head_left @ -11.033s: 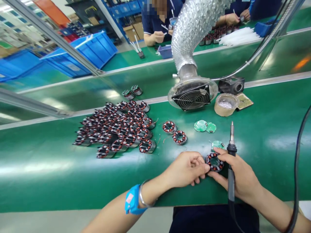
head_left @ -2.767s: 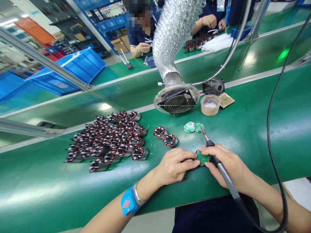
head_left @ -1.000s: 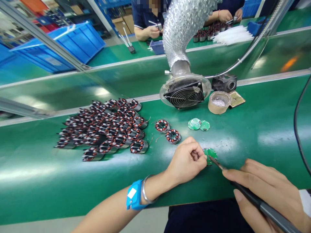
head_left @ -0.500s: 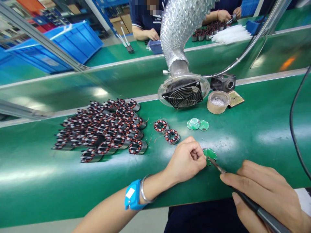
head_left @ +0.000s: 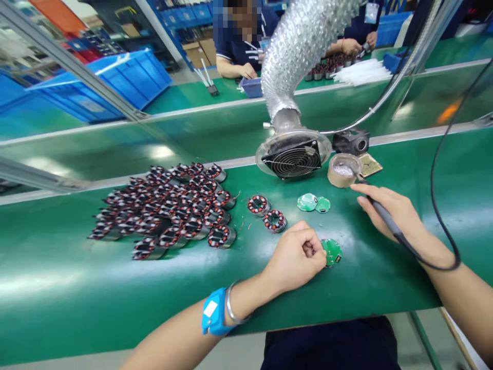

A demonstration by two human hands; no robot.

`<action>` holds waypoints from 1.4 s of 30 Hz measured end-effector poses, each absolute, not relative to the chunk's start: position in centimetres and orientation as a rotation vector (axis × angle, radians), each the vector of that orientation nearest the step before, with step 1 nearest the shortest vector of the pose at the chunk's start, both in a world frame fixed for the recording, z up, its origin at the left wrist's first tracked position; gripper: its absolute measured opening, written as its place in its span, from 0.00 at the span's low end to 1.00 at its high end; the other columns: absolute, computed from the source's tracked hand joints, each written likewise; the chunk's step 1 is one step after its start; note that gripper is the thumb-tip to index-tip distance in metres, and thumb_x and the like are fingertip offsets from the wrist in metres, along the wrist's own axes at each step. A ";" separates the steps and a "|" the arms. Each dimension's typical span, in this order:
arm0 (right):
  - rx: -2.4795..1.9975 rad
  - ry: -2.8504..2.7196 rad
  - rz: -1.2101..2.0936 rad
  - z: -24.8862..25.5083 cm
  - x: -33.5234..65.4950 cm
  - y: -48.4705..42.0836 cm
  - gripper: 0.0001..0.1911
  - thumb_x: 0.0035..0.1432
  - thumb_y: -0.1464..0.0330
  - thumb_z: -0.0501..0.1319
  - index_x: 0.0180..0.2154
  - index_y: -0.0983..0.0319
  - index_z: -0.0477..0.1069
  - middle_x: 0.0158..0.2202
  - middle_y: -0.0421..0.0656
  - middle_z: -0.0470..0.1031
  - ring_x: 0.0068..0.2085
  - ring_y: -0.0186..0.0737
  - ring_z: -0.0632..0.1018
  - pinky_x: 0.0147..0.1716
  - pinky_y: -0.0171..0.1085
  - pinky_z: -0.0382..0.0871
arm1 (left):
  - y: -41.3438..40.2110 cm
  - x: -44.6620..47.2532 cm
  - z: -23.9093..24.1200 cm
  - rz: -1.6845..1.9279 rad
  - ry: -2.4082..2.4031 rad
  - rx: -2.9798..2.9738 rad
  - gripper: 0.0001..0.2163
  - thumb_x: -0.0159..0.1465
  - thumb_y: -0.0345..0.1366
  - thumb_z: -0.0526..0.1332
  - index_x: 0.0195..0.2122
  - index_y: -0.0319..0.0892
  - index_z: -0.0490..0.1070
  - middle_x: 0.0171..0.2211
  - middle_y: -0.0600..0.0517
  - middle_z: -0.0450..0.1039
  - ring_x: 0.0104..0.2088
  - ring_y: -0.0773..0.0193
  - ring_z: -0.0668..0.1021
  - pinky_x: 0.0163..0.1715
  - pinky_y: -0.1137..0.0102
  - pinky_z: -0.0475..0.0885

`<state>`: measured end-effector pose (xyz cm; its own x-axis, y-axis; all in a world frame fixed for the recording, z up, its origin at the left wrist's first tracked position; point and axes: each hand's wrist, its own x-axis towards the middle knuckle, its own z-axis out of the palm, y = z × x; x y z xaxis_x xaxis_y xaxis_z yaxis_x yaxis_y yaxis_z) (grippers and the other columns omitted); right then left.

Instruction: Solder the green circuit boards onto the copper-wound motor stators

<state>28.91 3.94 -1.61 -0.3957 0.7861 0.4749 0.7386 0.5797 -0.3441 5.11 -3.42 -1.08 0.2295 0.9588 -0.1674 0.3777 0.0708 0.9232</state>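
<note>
My left hand is curled closed, its fingertips pinching the left edge of a round green circuit board that sits on a stator on the green table. My right hand is closed around a soldering iron, stretched out to the right rear. The iron's tip reaches into the round tan solder tin. A black cable loops up from the iron.
A heap of several wound stators lies to the left, two loose stators nearer. Two spare green boards lie ahead. A fume fan on a silver duct stands behind. Other people work at the far bench.
My right hand has lifted the soldering iron off the green board and carried it back and right to the solder tin. My left hand has stayed pinched on the board.
</note>
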 end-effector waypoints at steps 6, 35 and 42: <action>-0.640 -2.399 0.622 -1.2 27.9 -0.7 0.13 0.57 0.74 0.64 0.44 0.58 0.69 0.49 0.47 0.77 0.51 0.44 0.77 0.50 0.43 0.73 | -5.0 4.5 -1.7 0.765 1.295 1.650 0.18 0.47 0.32 0.68 0.37 0.42 0.63 0.36 0.53 0.63 0.32 0.66 0.70 0.32 0.68 0.70; -0.806 -2.540 0.727 1.3 24.6 -1.6 0.11 0.58 0.74 0.62 0.43 0.58 0.69 0.40 0.44 0.79 0.36 0.39 0.72 0.34 0.38 0.71 | -6.9 5.9 -3.3 1.001 1.291 1.565 0.12 0.57 0.29 0.61 0.42 0.41 0.62 0.41 0.49 0.62 0.34 0.65 0.70 0.35 0.68 0.72; -0.853 -2.557 0.686 1.6 24.4 -1.5 0.13 0.56 0.75 0.63 0.43 0.57 0.70 0.41 0.42 0.79 0.37 0.40 0.72 0.36 0.38 0.72 | -6.6 5.4 -3.6 1.006 1.235 1.577 0.14 0.57 0.29 0.65 0.43 0.41 0.65 0.42 0.49 0.65 0.38 0.64 0.72 0.38 0.68 0.75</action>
